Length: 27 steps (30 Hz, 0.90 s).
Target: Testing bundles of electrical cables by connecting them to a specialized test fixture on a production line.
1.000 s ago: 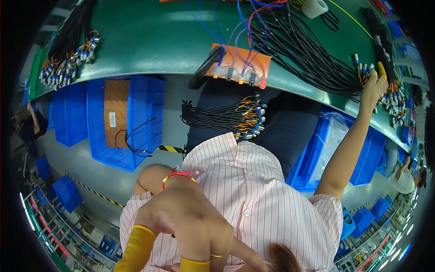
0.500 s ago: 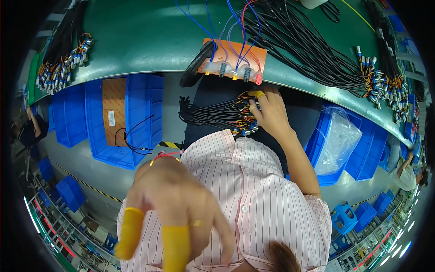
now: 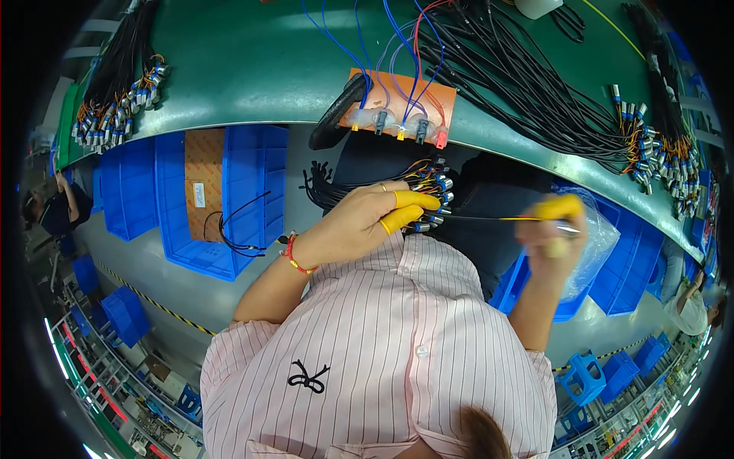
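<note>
Across my lap lies a bundle of black cables (image 3: 327, 191); its ends carry orange and yellow wires and silver-and-blue connectors (image 3: 443, 183). My left hand (image 3: 363, 218), with yellow finger covers on thumb and forefinger, is closed over the bundle near the connectors. Out to the right, my right hand (image 3: 552, 233) is blurred by motion, its fingers closed on the end of a single black cable (image 3: 478, 219). That cable stretches straight from the bundle to the right hand. A silver tip shows at the right fingers. Which strands the left fingers grip is hidden.
An orange board (image 3: 413, 90) with coloured sockets and blue, purple and red leads stands at the edge of the green bench (image 3: 245, 76). More cable bundles (image 3: 527, 84) lie on the bench at both sides. Blue bins (image 3: 264, 206) sit below, left and right.
My left hand has moved from close in front of my chest up to the bundle and closed there. My right hand has left the bundle, moving right with one cable end.
</note>
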### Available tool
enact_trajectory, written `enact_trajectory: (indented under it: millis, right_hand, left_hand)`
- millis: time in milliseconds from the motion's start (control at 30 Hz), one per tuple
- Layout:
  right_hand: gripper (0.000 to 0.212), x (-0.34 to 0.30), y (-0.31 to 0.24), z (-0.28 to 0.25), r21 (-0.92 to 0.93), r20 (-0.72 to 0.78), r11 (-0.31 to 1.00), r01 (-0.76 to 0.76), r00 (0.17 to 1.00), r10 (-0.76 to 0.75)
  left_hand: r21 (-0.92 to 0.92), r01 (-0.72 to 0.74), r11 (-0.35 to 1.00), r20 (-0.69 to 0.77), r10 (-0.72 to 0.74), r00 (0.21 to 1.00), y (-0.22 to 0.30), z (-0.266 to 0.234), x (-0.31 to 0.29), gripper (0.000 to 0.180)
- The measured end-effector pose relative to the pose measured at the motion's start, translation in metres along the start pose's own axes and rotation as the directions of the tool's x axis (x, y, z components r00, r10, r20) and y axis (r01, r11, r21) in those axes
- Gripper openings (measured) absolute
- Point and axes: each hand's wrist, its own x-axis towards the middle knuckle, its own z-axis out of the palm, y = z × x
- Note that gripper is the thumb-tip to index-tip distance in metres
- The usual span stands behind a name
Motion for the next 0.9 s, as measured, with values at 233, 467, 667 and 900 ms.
enact_trajectory:
  millis: [233,467,667,900]
  right_hand:
    - [0.017,0.022,-0.049,-0.056,0.444,-0.576,0.752,0.488,0.798,-0.177]
    - [0.02,0.002,-0.042,-0.125,0.646,-0.479,0.637,0.422,0.873,-0.092]
    - [0.022,0.001,-0.015,-0.151,0.576,-0.458,0.703,0.416,0.877,-0.144]
    - [0.016,0.008,-0.008,-0.13,0.51,-0.437,0.787,0.347,0.893,-0.111]
  left_hand:
    - [-0.119,0.046,0.992,-0.153,-0.064,0.986,-0.003,-0.007,0.006,0.018]
    - [-0.742,-0.132,0.658,-0.363,-0.229,0.903,-0.017,0.006,0.001,0.021]
    - [-0.914,-0.311,0.261,-0.372,-0.234,0.898,-0.008,0.019,0.005,0.032]
    - [-0.954,-0.222,0.199,-0.252,-0.14,0.958,-0.019,0.019,0.005,0.033]
